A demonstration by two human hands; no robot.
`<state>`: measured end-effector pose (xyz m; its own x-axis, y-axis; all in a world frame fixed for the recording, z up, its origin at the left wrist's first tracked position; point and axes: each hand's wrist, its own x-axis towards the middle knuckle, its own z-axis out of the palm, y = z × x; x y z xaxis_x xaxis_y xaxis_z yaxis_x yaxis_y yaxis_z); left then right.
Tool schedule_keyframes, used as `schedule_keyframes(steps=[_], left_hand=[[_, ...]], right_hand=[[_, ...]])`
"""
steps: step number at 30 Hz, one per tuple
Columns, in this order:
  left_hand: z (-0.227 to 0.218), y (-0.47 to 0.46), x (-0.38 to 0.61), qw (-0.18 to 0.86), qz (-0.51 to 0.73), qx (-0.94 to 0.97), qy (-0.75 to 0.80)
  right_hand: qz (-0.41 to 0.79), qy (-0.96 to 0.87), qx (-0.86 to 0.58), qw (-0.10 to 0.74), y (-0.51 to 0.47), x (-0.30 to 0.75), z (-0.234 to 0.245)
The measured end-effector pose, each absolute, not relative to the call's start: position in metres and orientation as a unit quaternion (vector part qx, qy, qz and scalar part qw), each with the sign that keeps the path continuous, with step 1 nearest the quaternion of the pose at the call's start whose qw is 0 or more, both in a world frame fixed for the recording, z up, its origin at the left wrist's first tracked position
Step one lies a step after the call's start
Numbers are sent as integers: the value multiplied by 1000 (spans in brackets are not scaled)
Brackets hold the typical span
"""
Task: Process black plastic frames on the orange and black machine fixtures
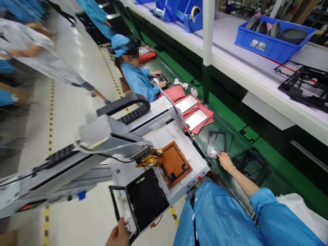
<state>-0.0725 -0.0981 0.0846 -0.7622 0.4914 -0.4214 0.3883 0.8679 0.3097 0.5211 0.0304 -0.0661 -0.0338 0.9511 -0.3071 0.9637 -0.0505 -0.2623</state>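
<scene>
Left grip (119,233) pinching a black-rimmed panel (125,205), right grip (225,161) touching a black frame (212,150) on the counter (217,118), firmness of hold unclear, brown tray (174,160) between both grips

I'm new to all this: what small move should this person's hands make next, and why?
Probably the right hand should pick up the black frame from the green bench: its fingers are at the frame's near edge, while the left hand is occupied, holding the edge of the black-rimmed panel.
</scene>
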Motion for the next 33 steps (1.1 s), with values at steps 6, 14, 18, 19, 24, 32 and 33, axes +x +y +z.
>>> schedule_keyframes(steps=[6,14,18,19,24,32,33], left_hand=[[58,-114,-96,271,193,255,908],[30,-129,-117,290,320,261,863],[28,-133,-124,316,367,246,840],[28,-134,-126,321,376,244,834],[29,-138,-132,347,423,222,807],[31,-139,-133,331,427,237,807],[31,-139,-133,331,428,236,807]], right_hand=[[-188,686,697,-89,8,488,-48],[-300,794,457,-265,-99,320,-14],[-321,868,334,-177,-116,225,-30],[-316,882,316,-146,-113,204,-37],[-280,913,296,-2,-81,123,-71],[-262,920,290,28,-74,94,-92],[-262,921,289,28,-75,96,-92]])
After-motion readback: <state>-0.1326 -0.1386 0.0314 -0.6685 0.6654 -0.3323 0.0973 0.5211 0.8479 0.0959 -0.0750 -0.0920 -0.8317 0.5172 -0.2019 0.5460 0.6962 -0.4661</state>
